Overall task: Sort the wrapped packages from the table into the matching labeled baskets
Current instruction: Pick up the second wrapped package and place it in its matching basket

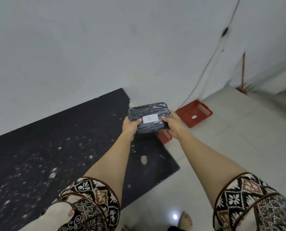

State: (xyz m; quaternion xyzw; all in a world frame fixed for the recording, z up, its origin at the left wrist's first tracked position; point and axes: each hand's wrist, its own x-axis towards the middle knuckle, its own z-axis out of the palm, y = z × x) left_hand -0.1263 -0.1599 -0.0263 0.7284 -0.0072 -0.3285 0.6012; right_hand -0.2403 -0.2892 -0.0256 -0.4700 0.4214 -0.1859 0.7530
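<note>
A black package [148,112] wrapped in clear film carries a white label marked "B". My left hand [130,127] grips its left end and my right hand [173,125] grips its right end, holding it in the air over the table's far right corner. On the floor past the table sits a red basket [203,110] with a small white label inside; what the label says is too small to read. A second red basket [165,136] shows only partly below the package, mostly hidden by it and my right hand.
The black speckled table [55,155] runs along the white wall on the left. Pale floor tiles [238,139] spread to the right. A cable [203,70] hangs down the wall toward the baskets. A red post [243,75] stands in the far corner. My bare feet show at the bottom.
</note>
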